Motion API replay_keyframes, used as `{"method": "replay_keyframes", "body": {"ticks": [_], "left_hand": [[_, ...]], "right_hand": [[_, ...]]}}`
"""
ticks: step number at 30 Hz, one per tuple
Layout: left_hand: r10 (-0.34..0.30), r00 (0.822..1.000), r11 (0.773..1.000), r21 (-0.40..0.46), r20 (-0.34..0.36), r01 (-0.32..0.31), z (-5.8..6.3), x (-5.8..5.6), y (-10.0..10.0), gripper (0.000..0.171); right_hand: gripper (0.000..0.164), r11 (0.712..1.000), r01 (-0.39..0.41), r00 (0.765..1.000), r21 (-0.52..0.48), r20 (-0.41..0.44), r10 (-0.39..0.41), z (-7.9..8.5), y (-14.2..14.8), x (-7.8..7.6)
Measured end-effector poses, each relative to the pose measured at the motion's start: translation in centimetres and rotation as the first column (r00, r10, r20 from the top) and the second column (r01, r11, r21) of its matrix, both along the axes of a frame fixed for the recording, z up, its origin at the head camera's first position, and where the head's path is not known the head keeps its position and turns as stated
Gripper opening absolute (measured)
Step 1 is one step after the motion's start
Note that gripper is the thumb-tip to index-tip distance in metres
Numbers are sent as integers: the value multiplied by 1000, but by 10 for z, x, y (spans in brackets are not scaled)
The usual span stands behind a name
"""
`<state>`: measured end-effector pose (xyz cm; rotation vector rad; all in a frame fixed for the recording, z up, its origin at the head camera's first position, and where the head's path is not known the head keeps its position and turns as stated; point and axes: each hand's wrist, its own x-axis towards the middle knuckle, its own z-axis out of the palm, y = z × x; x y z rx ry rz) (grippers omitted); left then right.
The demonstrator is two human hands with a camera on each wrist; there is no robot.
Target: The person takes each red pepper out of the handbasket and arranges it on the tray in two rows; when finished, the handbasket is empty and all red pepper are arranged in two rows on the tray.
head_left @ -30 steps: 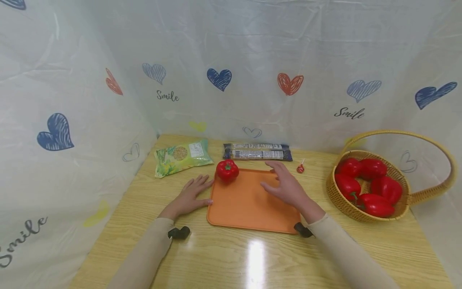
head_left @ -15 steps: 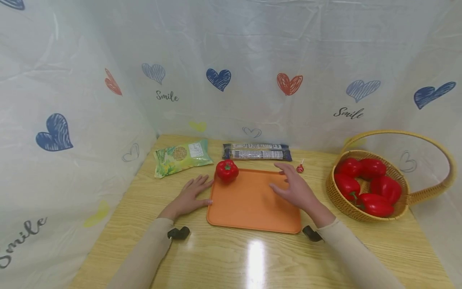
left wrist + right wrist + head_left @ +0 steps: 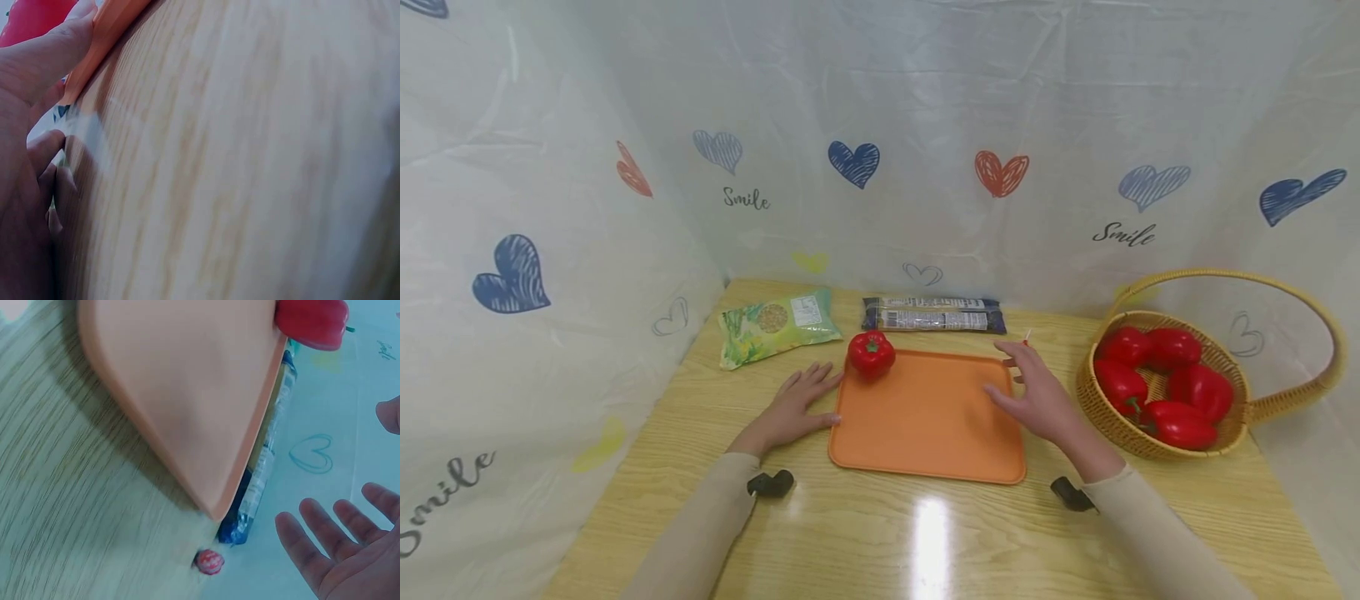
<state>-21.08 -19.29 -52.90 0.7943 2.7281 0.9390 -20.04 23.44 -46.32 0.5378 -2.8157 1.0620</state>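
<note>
Plainly, a glossy red pepper (image 3: 871, 356) tops the orange tray (image 3: 925, 429), nearer the empty, spread left hand (image 3: 793, 408) than the empty, loosely curved right hand (image 3: 1039, 400) and the basket (image 3: 1096, 408) beyond.

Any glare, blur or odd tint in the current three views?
Head: a white glare streak on the table, near side of the orange tray; left wrist: table grain blurred, left hand dim toward the bottom; right wrist: bluish cast, soft shadow beside the orange tray.

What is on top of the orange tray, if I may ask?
One red bell pepper rests on the orange tray, at its far left corner. The surface under the pepper is covered, and the right hand hides part of the tray's right edge in the head view.
</note>
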Motion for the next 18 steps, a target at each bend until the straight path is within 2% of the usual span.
{"method": "replay_keyframes", "body": {"ticks": [12, 18], "left_hand": [[-6, 1000, 1000, 3, -2, 6, -1, 0, 0, 79], [-4, 1000, 1000, 4, -5, 4, 0, 0, -1, 78]], "right_hand": [[68, 1000, 30, 999, -1, -30, -30, 0, 29, 8], [71, 997, 77, 997, 28, -21, -76, 3, 43, 14]]}}
